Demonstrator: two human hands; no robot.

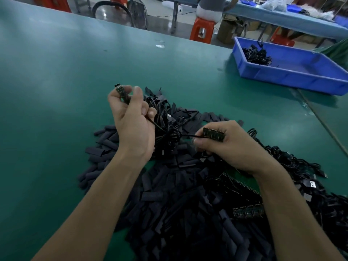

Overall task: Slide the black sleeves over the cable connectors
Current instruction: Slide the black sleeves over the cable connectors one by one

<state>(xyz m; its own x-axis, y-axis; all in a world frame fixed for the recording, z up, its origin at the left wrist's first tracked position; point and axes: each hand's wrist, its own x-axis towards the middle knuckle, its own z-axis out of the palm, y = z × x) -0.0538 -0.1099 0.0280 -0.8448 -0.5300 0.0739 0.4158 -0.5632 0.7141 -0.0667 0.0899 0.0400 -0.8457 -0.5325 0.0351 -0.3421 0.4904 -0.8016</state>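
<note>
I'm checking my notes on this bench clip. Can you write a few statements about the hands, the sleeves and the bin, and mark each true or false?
1. The left hand holds a small connector. True.
2. The right hand is empty. False: it grips a wide connector.
3. The black sleeves lie piled on the green table. True.
4. The blue bin holds nothing. False: a clump of black cables lies in it.

The left grip (131, 119) is raised and the right grip (231, 146) lower, both with fingers curled in a pinch.
</note>
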